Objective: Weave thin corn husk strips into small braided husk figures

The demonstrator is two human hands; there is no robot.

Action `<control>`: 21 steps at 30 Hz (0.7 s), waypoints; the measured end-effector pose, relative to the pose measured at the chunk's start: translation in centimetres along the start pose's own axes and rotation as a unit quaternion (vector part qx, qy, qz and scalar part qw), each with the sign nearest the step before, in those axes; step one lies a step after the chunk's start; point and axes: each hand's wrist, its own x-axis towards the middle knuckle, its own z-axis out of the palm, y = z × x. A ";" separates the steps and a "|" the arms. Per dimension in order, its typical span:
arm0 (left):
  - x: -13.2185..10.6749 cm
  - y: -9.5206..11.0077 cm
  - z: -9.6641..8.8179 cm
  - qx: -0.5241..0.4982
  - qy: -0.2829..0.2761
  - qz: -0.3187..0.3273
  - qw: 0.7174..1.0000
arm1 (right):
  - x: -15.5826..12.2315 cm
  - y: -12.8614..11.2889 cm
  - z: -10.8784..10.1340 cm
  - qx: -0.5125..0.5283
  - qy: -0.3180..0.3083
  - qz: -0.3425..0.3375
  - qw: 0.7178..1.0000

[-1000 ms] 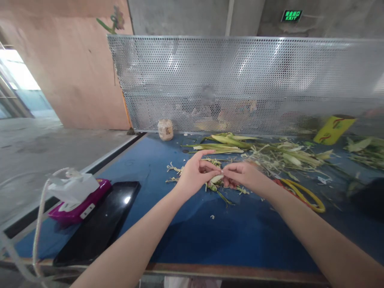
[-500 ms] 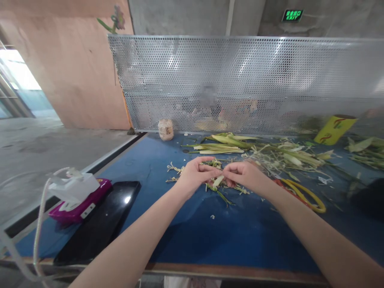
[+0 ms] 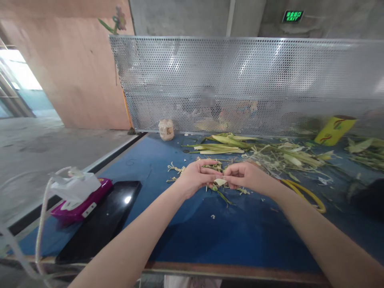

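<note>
My left hand (image 3: 193, 176) and my right hand (image 3: 247, 176) meet over the middle of the blue table, fingertips pinched close together. Between them is a pale strip of corn husk (image 3: 220, 182), gripped from both sides. Beneath the fingers lies a braided piece of greenish husk (image 3: 223, 197), mostly covered by my hands. Knotted pale ends (image 3: 176, 169) stick out to the left of my left hand. Where exactly each fingertip presses on the strip is partly hidden.
Green husks (image 3: 228, 140) and thin shredded fibres (image 3: 279, 154) lie behind my hands. A yellow handle (image 3: 309, 196) is beside my right forearm. Left are a black phone (image 3: 103, 216) and a purple power strip (image 3: 72, 212). A jar (image 3: 166, 130) stands by the perforated metal screen (image 3: 192, 68).
The pale husk strip has turned from slanting to lying more crosswise between my fingertips. My right fingers have curled in slightly; both hands remain in nearly the same place.
</note>
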 end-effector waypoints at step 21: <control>-0.2 0.1 0.4 0.122 -0.006 0.008 0.992 | 0.0 0.7 0.5 -0.103 0.078 -0.080 0.988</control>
